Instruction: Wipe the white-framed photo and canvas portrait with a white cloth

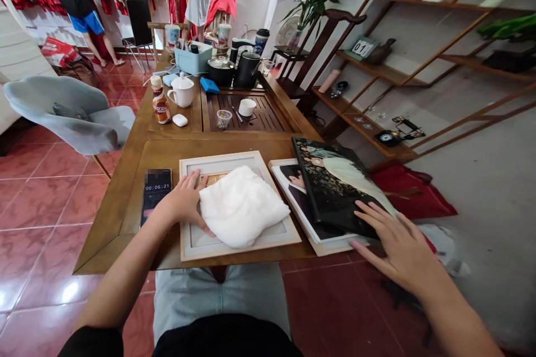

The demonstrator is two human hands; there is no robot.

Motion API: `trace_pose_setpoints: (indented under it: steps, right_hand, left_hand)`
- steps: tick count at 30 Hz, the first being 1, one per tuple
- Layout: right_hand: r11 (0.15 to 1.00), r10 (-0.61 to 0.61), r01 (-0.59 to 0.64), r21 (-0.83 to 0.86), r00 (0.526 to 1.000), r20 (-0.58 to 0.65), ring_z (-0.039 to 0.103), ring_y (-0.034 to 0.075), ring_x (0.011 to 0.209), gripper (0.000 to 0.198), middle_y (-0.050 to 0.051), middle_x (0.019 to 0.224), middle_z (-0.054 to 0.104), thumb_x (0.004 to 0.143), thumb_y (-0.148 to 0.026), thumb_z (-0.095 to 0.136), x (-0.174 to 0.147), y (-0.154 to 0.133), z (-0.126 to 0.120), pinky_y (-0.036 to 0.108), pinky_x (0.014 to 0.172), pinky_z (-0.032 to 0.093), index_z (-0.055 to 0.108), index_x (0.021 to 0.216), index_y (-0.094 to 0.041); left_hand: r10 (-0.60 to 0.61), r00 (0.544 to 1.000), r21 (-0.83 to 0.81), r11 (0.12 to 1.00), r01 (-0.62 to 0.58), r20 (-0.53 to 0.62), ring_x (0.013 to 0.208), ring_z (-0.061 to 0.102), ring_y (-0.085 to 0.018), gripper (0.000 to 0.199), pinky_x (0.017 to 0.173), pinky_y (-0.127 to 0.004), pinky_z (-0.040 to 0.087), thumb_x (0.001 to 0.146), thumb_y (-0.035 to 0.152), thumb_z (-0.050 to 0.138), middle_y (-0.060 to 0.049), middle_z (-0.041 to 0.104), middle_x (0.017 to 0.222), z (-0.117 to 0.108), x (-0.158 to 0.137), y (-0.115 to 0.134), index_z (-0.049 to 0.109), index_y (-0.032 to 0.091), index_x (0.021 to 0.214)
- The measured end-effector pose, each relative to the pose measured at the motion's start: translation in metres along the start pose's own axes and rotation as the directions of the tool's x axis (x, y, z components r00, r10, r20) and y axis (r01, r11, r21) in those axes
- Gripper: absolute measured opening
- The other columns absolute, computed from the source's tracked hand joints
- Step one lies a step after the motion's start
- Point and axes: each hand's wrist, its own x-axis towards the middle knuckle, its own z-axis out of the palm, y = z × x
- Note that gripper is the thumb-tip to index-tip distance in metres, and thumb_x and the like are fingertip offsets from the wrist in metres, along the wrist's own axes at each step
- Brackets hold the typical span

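Observation:
A white fluffy wad of padding (243, 206) lies on a pale-framed panel (221, 159) near the table's front edge. My left hand (189, 199) rests at the left side of the padding, fingers spread over the frame. To the right, a dark photo album or framed photo (335, 178) with a picture of people lies tilted on top of another photo panel (293, 201). My right hand (387, 240) touches the near right edge of the dark one, fingers stretched out. Part of the lower photo panel is hidden under the upper one.
A phone (156, 192) showing a timer lies left of the frame. Farther back on the wooden table (113, 201) stand a bottle (159, 101), a white teapot (182, 91), a small cup (247, 107) and a kettle (248, 70). A chair (71, 117) stands left, shelves (385, 72) right.

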Motion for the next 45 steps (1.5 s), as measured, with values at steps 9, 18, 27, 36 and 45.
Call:
trace_pose_setpoints:
  steps: [9,18,27,36,45]
  right_hand:
    - [0.995,-0.047,0.034,-0.093,0.990,-0.136,0.055,0.035,0.137,0.050,0.017,0.144,0.062,0.100,-0.039,0.056,-0.001,-0.008,0.018,0.056,0.113,0.038,0.045,0.146,-0.025]
    - [0.994,-0.034,0.018,-0.107,0.987,-0.155,0.057,0.031,0.136,0.053,0.010,0.146,0.062,0.097,-0.029,0.061,-0.018,-0.013,0.023,0.054,0.116,0.036,0.048,0.148,-0.035]
    - [0.991,-0.043,0.022,-0.135,0.987,-0.157,0.059,0.033,0.133,0.067,0.009,0.149,0.059,0.092,-0.024,0.064,-0.045,-0.019,0.021,0.056,0.115,0.037,0.040,0.154,-0.038]
    - [0.991,-0.098,0.082,-0.103,0.982,-0.162,0.064,0.038,0.124,0.053,0.017,0.136,0.066,0.094,-0.031,0.055,-0.021,-0.033,-0.008,0.058,0.107,0.043,0.046,0.145,-0.025]
    - [0.988,-0.155,0.148,-0.047,0.958,-0.240,0.066,0.032,0.120,0.071,0.011,0.139,0.065,0.088,-0.026,0.064,0.062,-0.087,-0.046,0.049,0.108,0.046,0.039,0.154,-0.032]
  left_hand:
    - [0.003,1.000,0.004,1.000,-0.003,-0.002,0.157,-0.010,-0.045,0.161,0.129,-0.051,0.003,0.047,0.082,0.079,-0.025,-0.013,0.169,0.002,0.002,-0.002,0.000,0.006,0.165]
    - [0.010,1.000,0.011,1.000,-0.010,-0.014,0.157,-0.010,-0.044,0.162,0.128,-0.052,0.004,0.047,0.083,0.078,-0.027,-0.013,0.168,0.004,0.003,-0.003,-0.002,0.005,0.165]
    - [0.034,0.999,-0.011,0.999,-0.034,-0.036,0.156,-0.010,-0.046,0.162,0.128,-0.054,0.004,0.046,0.084,0.077,-0.026,-0.011,0.169,0.006,0.004,-0.006,-0.001,0.007,0.165]
    - [0.023,1.000,-0.004,1.000,-0.024,-0.018,0.157,-0.011,-0.045,0.162,0.128,-0.053,0.003,0.046,0.083,0.078,-0.026,-0.011,0.169,0.004,0.004,-0.004,0.000,0.006,0.165]
    - [0.020,1.000,-0.015,1.000,-0.020,-0.010,0.157,-0.009,-0.044,0.163,0.128,-0.052,0.005,0.045,0.083,0.079,-0.028,-0.013,0.167,0.002,0.001,-0.002,0.000,0.005,0.165]
